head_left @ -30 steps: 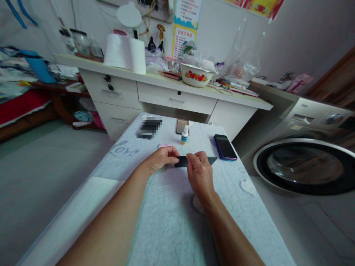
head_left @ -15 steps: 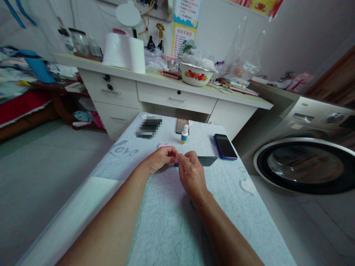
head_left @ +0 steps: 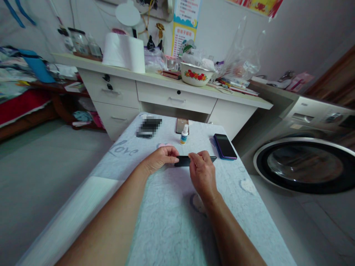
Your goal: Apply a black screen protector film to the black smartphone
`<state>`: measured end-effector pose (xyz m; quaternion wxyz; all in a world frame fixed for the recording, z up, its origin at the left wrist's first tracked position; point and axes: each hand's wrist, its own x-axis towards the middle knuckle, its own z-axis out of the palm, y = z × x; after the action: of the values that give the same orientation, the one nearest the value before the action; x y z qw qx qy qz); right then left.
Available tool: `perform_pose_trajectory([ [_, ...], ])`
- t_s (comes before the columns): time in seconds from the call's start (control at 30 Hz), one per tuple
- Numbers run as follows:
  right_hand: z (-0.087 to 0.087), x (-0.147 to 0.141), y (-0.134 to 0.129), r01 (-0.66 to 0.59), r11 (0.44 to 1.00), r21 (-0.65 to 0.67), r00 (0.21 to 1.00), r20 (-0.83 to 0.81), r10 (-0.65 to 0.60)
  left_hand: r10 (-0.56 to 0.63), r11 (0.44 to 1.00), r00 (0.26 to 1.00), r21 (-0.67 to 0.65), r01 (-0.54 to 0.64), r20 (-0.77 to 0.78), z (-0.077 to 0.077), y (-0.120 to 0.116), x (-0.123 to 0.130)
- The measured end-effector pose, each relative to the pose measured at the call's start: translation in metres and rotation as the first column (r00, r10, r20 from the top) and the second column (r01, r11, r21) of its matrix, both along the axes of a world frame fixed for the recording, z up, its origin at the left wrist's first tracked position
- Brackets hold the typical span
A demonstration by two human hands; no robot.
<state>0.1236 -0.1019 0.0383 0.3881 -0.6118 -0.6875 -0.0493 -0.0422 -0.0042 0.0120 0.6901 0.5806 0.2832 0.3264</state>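
A dark phone (head_left: 183,161) lies sideways across the middle of the table, seen as a narrow dark strip. My left hand (head_left: 163,158) grips its left end between thumb and fingers. Over the phone's right half, my right hand (head_left: 203,168) is closed in a pinch, its fingertips at the phone's surface. Whatever those fingers hold is too small to make out. Just behind the phone stands a small white-capped spray bottle (head_left: 184,135) with a blue and yellow label. Something pink (head_left: 164,145) shows partly behind my left hand.
Another phone (head_left: 225,146) lies at the table's right, and a brownish phone (head_left: 182,124) behind the bottle. A pixelated dark item (head_left: 149,127) sits at the back left. Beyond stands a white desk (head_left: 166,98) with a flowered bowl (head_left: 196,75); a washing machine (head_left: 302,162) is at right.
My right hand has moved right along the phone, away from my left fingertips, uncovering the phone's left part. The left hand has stayed nearly in place.
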Motion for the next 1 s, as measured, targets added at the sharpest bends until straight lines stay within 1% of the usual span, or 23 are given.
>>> perform_pose_trajectory([
  [0.13, 0.001, -0.004, -0.001, -0.004, 1.000, -0.005, 1.000, 0.002, 0.004, 0.001, 1.000, 1.000, 0.002, -0.001, -0.004, 0.000, 0.000, 0.000],
  [0.27, 0.001, -0.014, -0.001, -0.026, 0.999, -0.027, 1.000, 0.006, 0.026, 0.000, 0.999, 1.000, -0.033, 0.000, -0.004, 0.000, -0.001, 0.000],
  [0.43, 0.002, -0.022, 0.000, -0.060, 0.997, -0.050, 0.998, 0.001, 0.060, 0.004, 0.999, 0.999, -0.050, -0.002, 0.041, 0.001, -0.001, 0.001],
  [0.63, 0.002, -0.019, -0.001, -0.030, 0.999, -0.035, 1.000, 0.006, 0.030, 0.010, 0.998, 0.999, -0.061, -0.008, 0.034, -0.001, 0.000, 0.001],
  [0.77, 0.003, -0.015, -0.001, -0.003, 0.999, -0.053, 1.000, 0.028, 0.004, 0.005, 0.999, 1.000, -0.044, -0.004, 0.011, -0.002, 0.000, 0.001],
  [1.0, 0.004, -0.008, -0.003, 0.037, 0.998, -0.047, 0.999, 0.036, -0.035, 0.002, 1.000, 1.000, -0.027, -0.002, -0.005, -0.001, -0.001, 0.000],
])
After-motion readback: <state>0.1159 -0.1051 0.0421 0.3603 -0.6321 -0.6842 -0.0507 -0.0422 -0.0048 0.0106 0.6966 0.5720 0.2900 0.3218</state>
